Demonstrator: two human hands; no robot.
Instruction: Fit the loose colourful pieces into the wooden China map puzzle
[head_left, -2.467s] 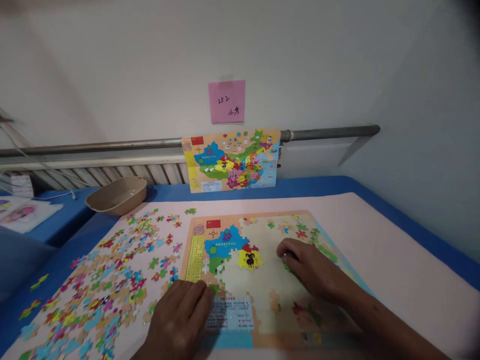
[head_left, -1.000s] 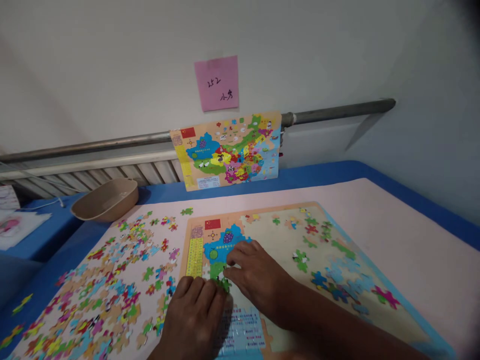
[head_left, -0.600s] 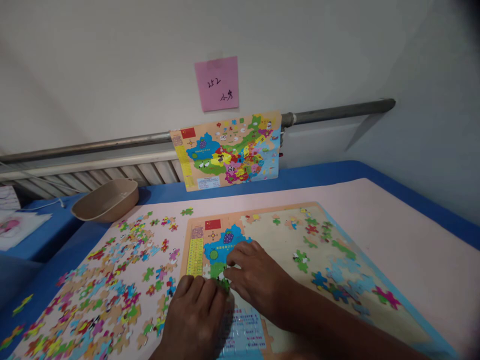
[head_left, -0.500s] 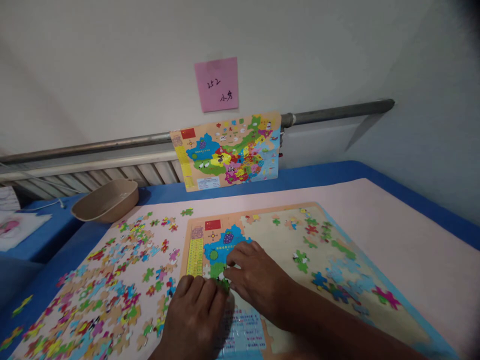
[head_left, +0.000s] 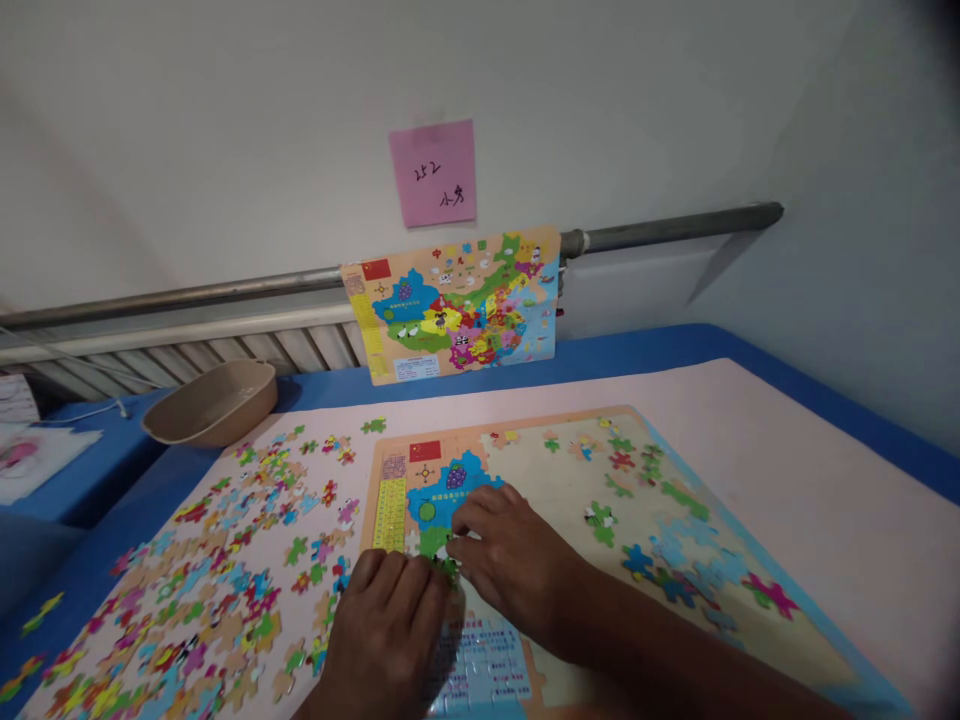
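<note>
A partly assembled map jigsaw puzzle lies on a board, its left side joined up with a flag, a yellow strip and a blue region. At the green part below the blue region, my right hand pinches a green puzzle piece with white and black markings. My left hand rests just to the left and nearer, fingers curled and pressed together. Its fingertips reach the same green area, but what they hold, if anything, is hidden. Loose puzzle pieces lie on the board's right half.
Many loose pieces spread over the pink sheet on the left. A beige basin stands at the back left. The reference map leans against a pipe on the wall, beneath a pink note.
My left hand has shifted very slightly at the puzzle's green area. My right hand stays in nearly the same pinch, and the loose pieces have not moved.
</note>
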